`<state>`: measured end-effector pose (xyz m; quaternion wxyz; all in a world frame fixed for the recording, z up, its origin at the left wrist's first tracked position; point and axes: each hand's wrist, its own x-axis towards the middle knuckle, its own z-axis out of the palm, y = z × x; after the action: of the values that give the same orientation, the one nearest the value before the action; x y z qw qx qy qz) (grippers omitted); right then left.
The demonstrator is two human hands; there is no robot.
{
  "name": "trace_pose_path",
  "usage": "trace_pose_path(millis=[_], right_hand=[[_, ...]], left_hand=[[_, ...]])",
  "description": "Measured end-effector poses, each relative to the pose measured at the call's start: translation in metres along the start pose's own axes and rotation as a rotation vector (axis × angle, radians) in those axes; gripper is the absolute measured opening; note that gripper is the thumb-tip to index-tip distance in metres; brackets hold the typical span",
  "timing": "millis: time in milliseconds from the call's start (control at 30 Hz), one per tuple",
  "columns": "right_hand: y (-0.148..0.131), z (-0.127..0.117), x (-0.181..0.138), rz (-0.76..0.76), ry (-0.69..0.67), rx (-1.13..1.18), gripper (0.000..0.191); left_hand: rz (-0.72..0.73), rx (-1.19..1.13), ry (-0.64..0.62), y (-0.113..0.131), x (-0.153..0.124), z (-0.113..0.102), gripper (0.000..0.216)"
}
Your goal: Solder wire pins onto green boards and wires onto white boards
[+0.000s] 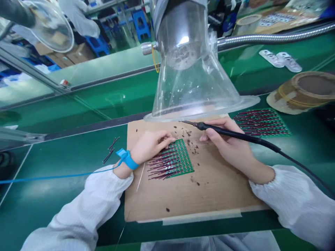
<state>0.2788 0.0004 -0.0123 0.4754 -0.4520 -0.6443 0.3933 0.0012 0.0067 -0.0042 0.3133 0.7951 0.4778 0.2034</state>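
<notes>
My right hand (230, 141) is closed around a black soldering iron (225, 130), its tip pointing left above the cardboard. Beneath and left of the tip lies a green circuit board (187, 158) with rows of small pads. Dark red wires (162, 162) stick out from its left side. At the board's upper left edge, my left hand (154, 143) is pinched. A thin silvery solder wire (140, 177) trails from below this hand, and a short bit shows at the fingertips. A blue wrist strap (128, 159) circles my left wrist.
The board rests on a cardboard sheet (209, 188) scattered with dark specks. Over it hangs a clear fume hood (193, 83). Another wired board (274, 122) and a tape-wrapped round container (295, 92) are at right. Loose wires (110, 151) lie at left.
</notes>
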Motion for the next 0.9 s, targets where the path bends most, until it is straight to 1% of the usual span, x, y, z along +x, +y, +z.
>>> trace_pose_path(millis=[133,233,333,467,600,700,800,900], right_hand=[[0.003,-0.008,-0.004,-0.022,-0.031,-0.024,0.016],[0.005,-0.013,-0.004,-0.024,-0.031,-0.024,0.015],[0.004,-0.015,-0.003,-0.010,-0.043,0.014,0.017],[0.003,-0.015,-0.005,-0.037,-0.077,-0.003,0.018],[0.002,-0.017,-0.007,-0.100,-0.099,-0.049,0.016],[0.003,-0.020,-0.009,-0.129,-0.139,-0.084,0.013],[0.005,-0.021,-0.009,-0.148,-0.183,-0.101,0.008],[0.007,-0.021,-0.009,-0.150,-0.189,-0.101,0.007]], left_hand=[[0.104,0.113,0.001,0.000,-0.004,0.003,0.022],[0.158,0.134,-0.033,-0.002,-0.006,0.006,0.016],[0.140,0.134,-0.043,-0.003,-0.007,0.008,0.013],[0.089,0.132,-0.036,-0.003,-0.007,0.009,0.017],[0.088,0.131,-0.035,-0.003,-0.006,0.010,0.018],[0.099,0.130,-0.023,-0.002,-0.006,0.011,0.018],[0.091,0.107,-0.015,-0.001,-0.006,0.011,0.017],[0.075,0.076,-0.002,0.001,-0.006,0.011,0.016]])
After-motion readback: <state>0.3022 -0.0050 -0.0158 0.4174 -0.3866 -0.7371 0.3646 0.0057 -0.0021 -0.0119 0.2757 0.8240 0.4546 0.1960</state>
